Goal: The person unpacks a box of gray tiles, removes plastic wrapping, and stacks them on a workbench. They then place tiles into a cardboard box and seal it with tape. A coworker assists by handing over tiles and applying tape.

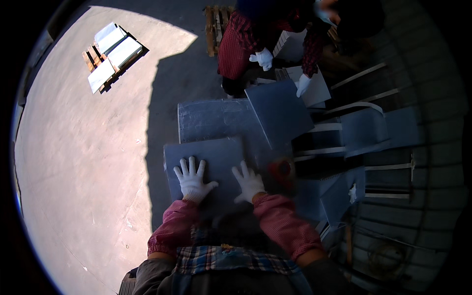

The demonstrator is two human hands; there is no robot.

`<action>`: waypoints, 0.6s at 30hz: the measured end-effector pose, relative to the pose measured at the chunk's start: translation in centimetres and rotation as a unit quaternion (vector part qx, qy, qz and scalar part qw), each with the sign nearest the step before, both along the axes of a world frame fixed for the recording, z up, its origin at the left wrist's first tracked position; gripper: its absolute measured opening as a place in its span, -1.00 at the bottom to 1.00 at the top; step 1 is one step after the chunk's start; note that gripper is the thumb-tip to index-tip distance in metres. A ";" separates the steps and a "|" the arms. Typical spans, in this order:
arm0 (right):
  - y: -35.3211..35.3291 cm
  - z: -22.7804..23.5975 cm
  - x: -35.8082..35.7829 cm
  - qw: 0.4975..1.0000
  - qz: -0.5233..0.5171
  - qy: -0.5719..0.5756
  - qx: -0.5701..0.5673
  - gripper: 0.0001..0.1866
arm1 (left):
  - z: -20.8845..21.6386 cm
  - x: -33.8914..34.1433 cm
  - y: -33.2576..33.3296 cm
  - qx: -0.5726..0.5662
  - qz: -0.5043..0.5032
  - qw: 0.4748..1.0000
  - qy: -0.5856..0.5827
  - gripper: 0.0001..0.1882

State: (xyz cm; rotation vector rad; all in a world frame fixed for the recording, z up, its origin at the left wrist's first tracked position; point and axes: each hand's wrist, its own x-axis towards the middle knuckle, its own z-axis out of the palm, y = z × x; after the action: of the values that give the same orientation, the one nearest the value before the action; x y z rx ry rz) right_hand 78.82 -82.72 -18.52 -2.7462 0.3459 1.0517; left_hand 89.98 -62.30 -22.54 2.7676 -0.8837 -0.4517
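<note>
Both my hands wear white knit gloves and lie on a flat dark grey rectangular panel [216,152] in front of me. My left hand [193,179] rests flat on its left part, fingers spread. Near the panel's right edge, my right hand [248,182] has its fingers apart and holds nothing. Beneath and beyond this panel is a larger dark surface [211,115] with a scuffed, shiny covering. A round red and dark object [281,169], perhaps a tape roll, sits just right of my right hand.
Across from me, a co-worker's gloved hand [304,85] touches a tilted dark panel [278,108]. Racks with pale bars and more panels [364,129] stand to the right. A pallet with white sheets [123,51] lies on the sunlit floor; another wooden pallet [215,29] is at the back.
</note>
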 end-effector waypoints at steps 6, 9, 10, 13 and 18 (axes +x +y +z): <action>0.1 0.1 -0.7 0.999 0.001 -0.036 0.005 0.40 | 0.4 -0.3 0.2 0.025 -0.001 1.000 -0.005 0.08; 0.0 -0.4 -1.1 0.999 0.004 -0.042 -0.006 0.43 | 0.7 -0.4 0.1 0.022 -0.002 1.000 -0.011 0.08; 0.0 -0.3 -1.2 0.999 0.005 -0.043 -0.007 0.43 | 0.7 -0.5 0.2 0.020 -0.001 1.000 -0.013 0.07; 0.0 -0.2 -1.4 0.999 0.010 -0.048 -0.007 0.42 | 0.6 -0.6 0.3 0.019 -0.005 1.000 -0.016 0.07; 0.0 -0.5 -1.6 0.998 0.014 -0.056 -0.001 0.42 | 0.6 -0.7 0.6 0.022 -0.005 1.000 -0.016 0.08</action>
State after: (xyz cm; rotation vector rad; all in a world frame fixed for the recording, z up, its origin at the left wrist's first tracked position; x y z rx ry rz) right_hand 77.27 -82.72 -19.04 -2.8044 0.2923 0.8987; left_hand 89.32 -61.74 -21.91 2.8187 -0.9067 -0.4349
